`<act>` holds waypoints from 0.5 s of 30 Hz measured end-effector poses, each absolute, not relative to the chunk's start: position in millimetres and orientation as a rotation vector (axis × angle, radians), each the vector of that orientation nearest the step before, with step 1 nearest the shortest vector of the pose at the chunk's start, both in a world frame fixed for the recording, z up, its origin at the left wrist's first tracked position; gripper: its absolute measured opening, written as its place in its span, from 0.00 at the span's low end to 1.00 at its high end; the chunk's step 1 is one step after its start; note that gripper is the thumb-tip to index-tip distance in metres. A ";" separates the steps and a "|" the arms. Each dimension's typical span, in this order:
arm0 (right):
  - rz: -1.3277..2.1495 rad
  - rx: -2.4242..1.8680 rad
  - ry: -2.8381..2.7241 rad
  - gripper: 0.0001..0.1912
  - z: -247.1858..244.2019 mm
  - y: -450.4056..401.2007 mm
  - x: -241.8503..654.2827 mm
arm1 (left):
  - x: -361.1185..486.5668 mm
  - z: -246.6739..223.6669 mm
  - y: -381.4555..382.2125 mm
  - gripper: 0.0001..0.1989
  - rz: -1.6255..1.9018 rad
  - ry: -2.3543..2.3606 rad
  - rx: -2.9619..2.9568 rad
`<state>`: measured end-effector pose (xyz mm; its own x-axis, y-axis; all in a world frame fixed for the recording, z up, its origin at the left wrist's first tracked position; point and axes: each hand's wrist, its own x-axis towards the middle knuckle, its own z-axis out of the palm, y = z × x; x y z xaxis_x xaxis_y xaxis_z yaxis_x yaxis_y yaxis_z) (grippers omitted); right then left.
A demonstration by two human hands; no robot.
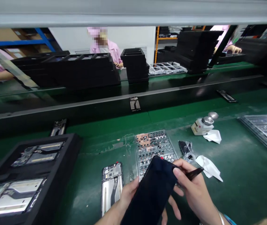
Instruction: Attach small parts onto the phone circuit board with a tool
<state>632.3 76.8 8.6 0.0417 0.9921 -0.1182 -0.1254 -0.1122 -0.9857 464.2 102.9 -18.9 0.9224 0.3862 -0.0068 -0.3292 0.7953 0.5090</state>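
Note:
A black phone (pixel 151 190), its dark screen side up, is held tilted above the green bench. My left hand (pixel 127 195) is wrapped round its lower left side, with fingers showing past the right edge. At the phone's upper right corner, my right hand (pixel 192 187) pinches the edge and also holds a dark pointed tool (pixel 195 172), probably tweezers. Behind the phone lies a clear tray (pixel 155 143) of small parts, partly covered by it. An opened phone body (pixel 112 184) with its inside showing lies to the left of my left hand.
Black foam trays (pixel 65 153) with opened phones stand at left. A white dispenser bottle (pixel 201 125), white wipes (pixel 209 168), a small plastic bag (pixel 186 148) and clear trays (pixel 264 128) lie at right. Beyond a dark conveyor (pixel 95 112) are stacked black trays (pixel 81 68) and people in pink.

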 end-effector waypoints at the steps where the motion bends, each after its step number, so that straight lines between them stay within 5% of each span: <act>1: 1.273 -1.232 -1.039 0.11 10.6 79.0 636.7 | 466.2 -19.7 102.8 0.42 0.354 0.117 0.527; 7: 0.883 -1.518 -1.257 0.17 13.3 98.7 676.9 | 478.7 -14.6 134.6 0.14 0.664 0.647 0.597; 15: 0.858 -1.494 -1.283 0.19 -15.9 104.8 704.5 | 531.7 -19.9 301.2 0.15 0.926 1.064 0.954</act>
<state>704.5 104.8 -15.9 0.2017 0.9769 0.0707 0.3077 0.0053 -0.9515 531.7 301.2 -19.9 0.2233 0.9354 -0.2742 -0.1428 0.3097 0.9401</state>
